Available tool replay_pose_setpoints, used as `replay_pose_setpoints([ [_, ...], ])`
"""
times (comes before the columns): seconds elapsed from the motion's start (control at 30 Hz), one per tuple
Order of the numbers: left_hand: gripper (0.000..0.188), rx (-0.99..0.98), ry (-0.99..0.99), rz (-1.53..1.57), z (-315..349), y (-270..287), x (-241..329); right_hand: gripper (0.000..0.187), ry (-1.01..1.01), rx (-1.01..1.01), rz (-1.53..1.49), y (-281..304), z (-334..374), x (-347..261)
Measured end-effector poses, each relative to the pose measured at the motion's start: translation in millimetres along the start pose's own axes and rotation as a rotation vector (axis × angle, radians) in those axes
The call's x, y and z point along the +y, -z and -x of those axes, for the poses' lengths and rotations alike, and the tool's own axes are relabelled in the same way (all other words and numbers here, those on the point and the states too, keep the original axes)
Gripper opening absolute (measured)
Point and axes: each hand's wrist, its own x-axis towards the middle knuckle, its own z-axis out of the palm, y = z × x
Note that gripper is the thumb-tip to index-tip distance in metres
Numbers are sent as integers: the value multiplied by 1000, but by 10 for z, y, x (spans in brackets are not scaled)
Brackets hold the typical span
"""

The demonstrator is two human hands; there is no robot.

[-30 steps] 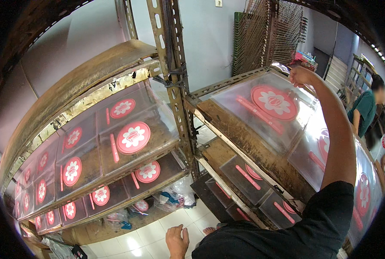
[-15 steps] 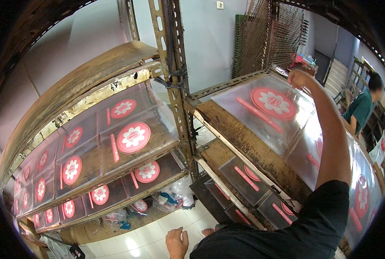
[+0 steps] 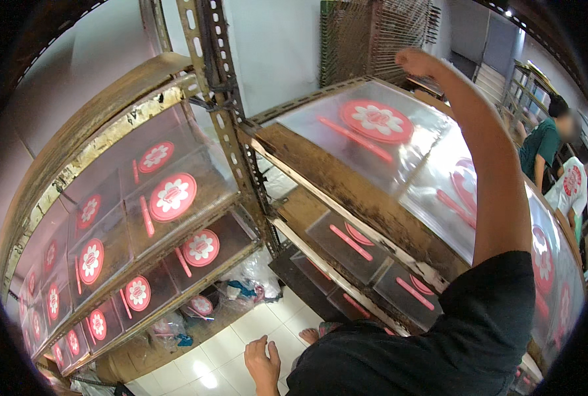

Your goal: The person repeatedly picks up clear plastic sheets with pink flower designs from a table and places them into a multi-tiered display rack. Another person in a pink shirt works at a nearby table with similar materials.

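Note:
My right arm stretches over the upper shelf of the right-hand rack. My right hand point(image 3: 415, 63) is raised beyond the shelf's far edge, fingers curled in, with no object visible in them. Just nearer lies a clear plastic sheet point(image 3: 307, 121), flat, printed with a pink disc, a white flower and a pink bar. Farther right, a second clear sheet point(image 3: 432, 181) with the same print is partly covered by my forearm. My left hand point(image 3: 263, 363) hangs low above the tiled floor, open, its fingers apart and holding nothing.
A left-hand rack point(image 3: 119, 280) bears rows of similar printed sheets on two levels. A perforated metal post point(image 3: 222, 115) stands between the racks. Lower right shelves hold more sheets point(image 3: 346, 244). Crumpled plastic point(image 3: 257, 267) lies below. A person in green point(image 3: 539, 148) stands at far right.
My right hand has lifted away from the far corner of the printed sheet. The view has shifted right, and a white bag with a red print now shows beside the other person.

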Motion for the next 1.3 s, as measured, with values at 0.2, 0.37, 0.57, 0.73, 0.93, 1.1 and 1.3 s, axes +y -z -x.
replay_pose_setpoints([
  [0.2, 21, 54, -20, 43, 345, 105, 159, 22, 251, -33, 67, 1036, 134, -733],
  [0.37, 21, 131, 35, 59, 930, 310, 308, 29, 601, 78, -36, 1410, 435, -2004],
  [0.57, 21, 241, 205, 86, 2116, 647, 556, 31, 960, -14, -130, 1737, 1787, -4325],
  [0.73, 21, 332, 356, 36, 3232, 932, 821, 31, 1463, -116, -205, 1765, 3448, -5458],
  [0.93, 22, 538, 580, -36, 4467, 1026, 1294, 44, 1978, -221, -706, 1784, 5053, -6052],
  [1.1, 26, 583, 711, -85, 5053, 972, 1591, 34, 1224, -842, -1690, 539, 5343, -6183],
  [1.3, 27, 756, 980, -220, 5546, 928, 1888, 14, -34, -1435, -2027, -2816, 6009, -6599],
])
